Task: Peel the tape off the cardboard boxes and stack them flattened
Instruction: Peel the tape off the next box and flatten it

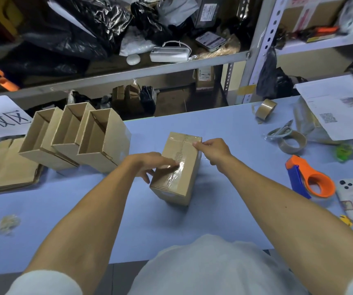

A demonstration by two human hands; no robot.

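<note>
Boxes fill the left of the blue table [224, 122]: flattened cardboard [7, 167] at the edge, then three open boxes [75, 137] in a row. At the centre lies a sealed box [177, 169] with clear tape [176, 169] along its top; the left hand [150, 165] presses straight fingers on the tape, and the right hand [211, 150] pinches the tape at the far end. Further right sit tape rolls [292, 141] and an orange dispenser [312, 179].

Dim, bluish light; glare on the tape [174, 171]; wide-angle bending and blur toward the edges.
</note>
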